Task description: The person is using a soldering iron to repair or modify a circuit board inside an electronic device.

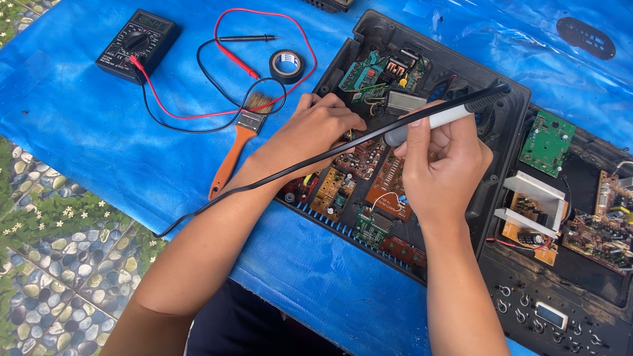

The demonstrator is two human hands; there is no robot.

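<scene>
The right hand (443,165) has its fingers clamped around a soldering iron (443,117) (grey grip, black cord) held over the brown circuit boards (369,178) inside the open black casing (508,125). The left hand (316,125) rests on the boards with fingers curled together; whether it pinches anything I cannot tell.

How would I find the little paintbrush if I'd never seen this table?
Look at the blue sheet covering the table, left of the open black case. The paintbrush lies slanted beside the left hand, among the red and black wires. It is the only thing with an orange handle and pale bristles.
</scene>
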